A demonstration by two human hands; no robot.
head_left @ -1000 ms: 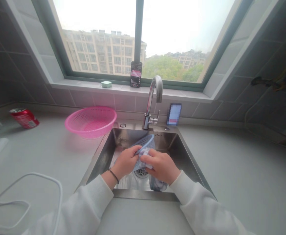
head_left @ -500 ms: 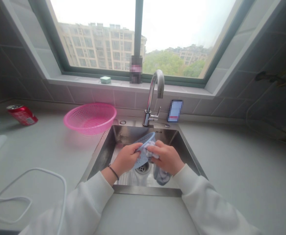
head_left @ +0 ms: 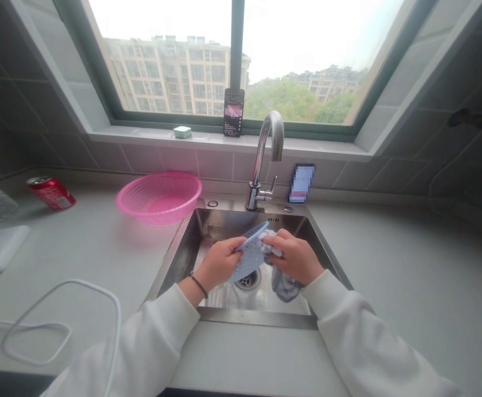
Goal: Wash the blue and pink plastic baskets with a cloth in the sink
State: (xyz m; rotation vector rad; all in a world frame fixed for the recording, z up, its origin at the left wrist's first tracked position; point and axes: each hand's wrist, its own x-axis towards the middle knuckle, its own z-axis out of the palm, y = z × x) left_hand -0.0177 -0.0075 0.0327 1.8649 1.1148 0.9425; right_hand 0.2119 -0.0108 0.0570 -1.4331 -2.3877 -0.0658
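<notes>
Centre frame, our left hand (head_left: 218,263) pinches the basket (head_left: 249,260); our right hand (head_left: 298,256), curled round the cloth (head_left: 286,286), has shifted rightward, so wiping apparently reaches farther along.

Daylight was admitted through the window (head_left: 237,55), its sky (head_left: 319,30) bleached white; wall tiles (head_left: 15,105) beside it were left dim, and a phone (head_left: 302,183) below it was pixelated.

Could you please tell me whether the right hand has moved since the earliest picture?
Yes. Judged against the drain, the right hand, holding the cloth, has shifted rightward and slightly up the picture.
</notes>
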